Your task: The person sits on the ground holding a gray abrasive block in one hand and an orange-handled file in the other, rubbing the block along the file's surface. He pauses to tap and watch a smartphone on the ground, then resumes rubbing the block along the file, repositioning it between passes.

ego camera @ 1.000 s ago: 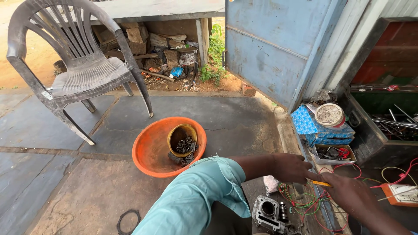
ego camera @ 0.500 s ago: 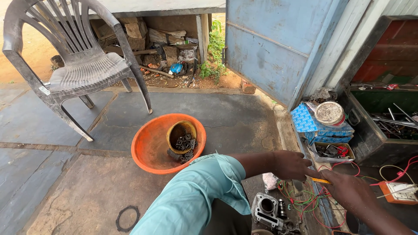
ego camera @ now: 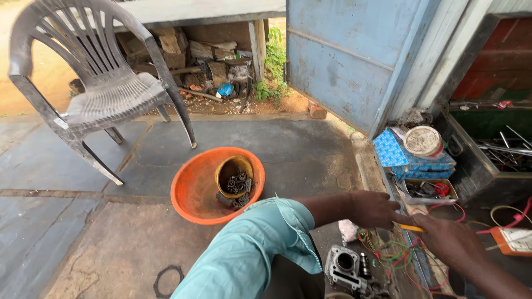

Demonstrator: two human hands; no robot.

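Observation:
My left hand (ego camera: 374, 209), on an arm in a teal sleeve, reaches right across the view with its fingers curled. Coming in from the lower right, my right hand (ego camera: 451, 239) meets it. A thin yellow stick-like tool (ego camera: 413, 227) lies between the two, its end under my right fingertips and its tip at my left fingers. Just below the hands is a tangle of green and red wires (ego camera: 388, 252). A grey engine cylinder block (ego camera: 346, 266) stands on the ground by my left elbow.
An orange basin (ego camera: 191, 194) holds a yellow tin of bolts (ego camera: 234, 176). A grey plastic chair (ego camera: 105, 94) stands at the back left. Right of a blue door (ego camera: 343, 61) are blue boxes (ego camera: 413, 160), a parts tray (ego camera: 429, 189) and a toolbox (ego camera: 504, 149).
Both hands stay almost where they were around the yellow tool. Only the view has drifted slightly.

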